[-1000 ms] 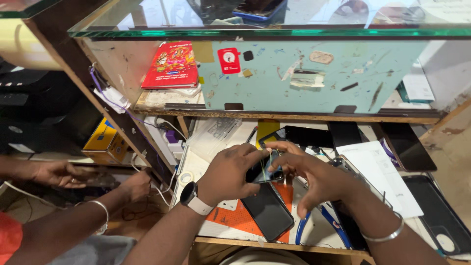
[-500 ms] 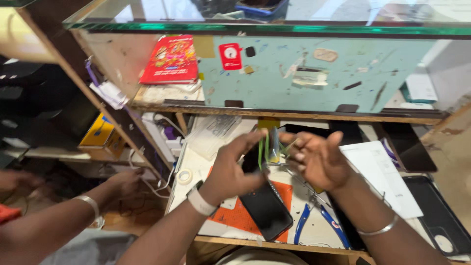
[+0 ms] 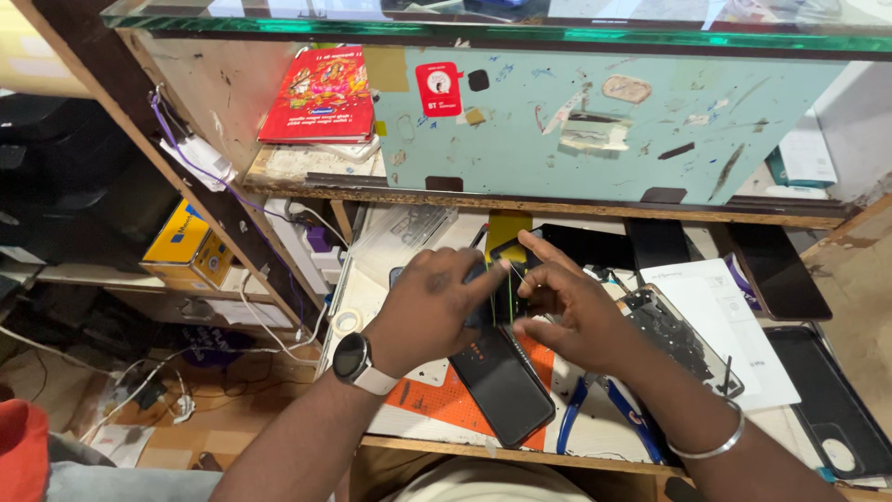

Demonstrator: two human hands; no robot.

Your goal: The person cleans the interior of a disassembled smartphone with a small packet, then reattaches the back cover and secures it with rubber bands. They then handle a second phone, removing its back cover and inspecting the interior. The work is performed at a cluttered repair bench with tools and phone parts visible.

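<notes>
Two hands meet over a small dark phone part above the bench

Both the left hand (image 3: pixel 432 311) and the right hand (image 3: pixel 567 311) pinch the small dark phone part (image 3: pixel 506 279) between fingertips, the left from one side, the right from the other, with thin green lines across it. This looks like the step of fitting or freeing the part; the next move seems to call for a steady pinch and a fine fingertip push. Just below the hands a black phone (image 3: pixel 502 386) lies flat on the orange mat (image 3: pixel 437 404); blue-handled pliers (image 3: pixel 571 418) lie below the right wrist, and an opened phone frame (image 3: pixel 683 339) sits right of it
</notes>
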